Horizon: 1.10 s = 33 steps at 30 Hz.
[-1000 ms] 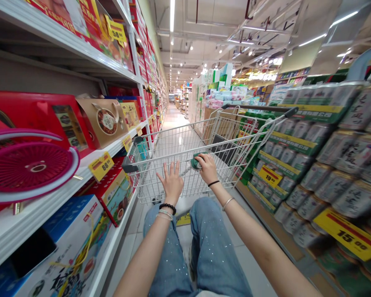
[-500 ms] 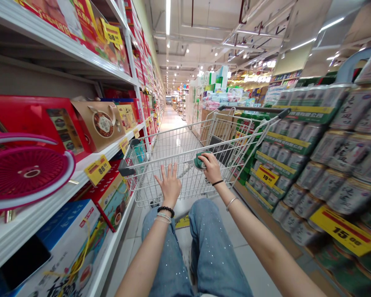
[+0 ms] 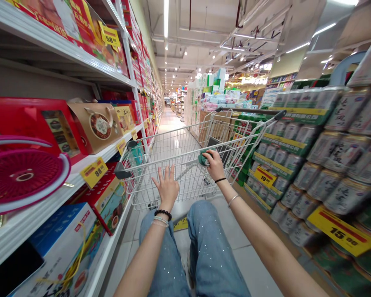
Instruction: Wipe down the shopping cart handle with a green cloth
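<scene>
A wire shopping cart (image 3: 179, 142) stands tilted in a supermarket aisle just ahead of me. My left hand (image 3: 166, 186) is open, fingers spread, its palm against the cart's near wire side. On the cart's top rim, my right hand (image 3: 214, 164) presses a green cloth (image 3: 203, 157) with curled fingers. Both wrists carry bracelets. My knees in blue jeans (image 3: 204, 243) fill the view below the hands.
Left shelves hold red and brown gift boxes (image 3: 99, 126), a pink fan (image 3: 23, 175) and yellow price tags (image 3: 93, 172). Stacked cans (image 3: 327, 152) with price tags line the right side. The tiled aisle (image 3: 170, 117) runs ahead past pallets of goods.
The cart and both hands have shifted slightly right and down in view; my right hand with the cloth has slid a little along the rim. The left hand stays spread on the wire.
</scene>
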Motion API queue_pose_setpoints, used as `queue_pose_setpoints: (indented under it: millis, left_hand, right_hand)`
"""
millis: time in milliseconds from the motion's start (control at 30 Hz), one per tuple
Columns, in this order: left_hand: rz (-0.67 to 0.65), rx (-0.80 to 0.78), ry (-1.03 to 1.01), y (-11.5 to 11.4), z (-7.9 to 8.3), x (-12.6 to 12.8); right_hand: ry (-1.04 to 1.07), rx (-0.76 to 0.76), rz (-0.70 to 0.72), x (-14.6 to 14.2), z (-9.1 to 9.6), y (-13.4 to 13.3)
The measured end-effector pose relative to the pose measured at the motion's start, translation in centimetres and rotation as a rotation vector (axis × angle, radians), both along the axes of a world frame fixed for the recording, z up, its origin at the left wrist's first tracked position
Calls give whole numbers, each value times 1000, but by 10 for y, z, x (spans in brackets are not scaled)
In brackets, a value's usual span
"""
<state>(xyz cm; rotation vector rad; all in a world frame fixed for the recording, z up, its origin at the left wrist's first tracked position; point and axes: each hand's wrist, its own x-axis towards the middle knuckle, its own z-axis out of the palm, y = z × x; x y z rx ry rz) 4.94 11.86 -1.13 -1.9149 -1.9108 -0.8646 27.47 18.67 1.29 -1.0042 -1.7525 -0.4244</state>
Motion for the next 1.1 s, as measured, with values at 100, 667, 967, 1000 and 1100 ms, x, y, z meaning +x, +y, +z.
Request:
queue_pose_setpoints:
  millis: [100,667,967,1000,1100]
  left_hand:
    - [-2,-10,5,-1,1,0]
    - [-8,9,-15,0,3,-3]
    - [-26,40,-89,-8,0,17]
    - [-58,47,-81,-9,1,24]
    - [-177,42,-28,-7,6,46]
  right_hand:
    - [14,-15,-23,0,-2,0]
    - [-46,-109,-39,15,0,-7]
    - [-61,-164,-111,56,-7,16]
    - [-80,-181,-103,57,-7,18]
    - [-102,-228,-91,56,-6,21]
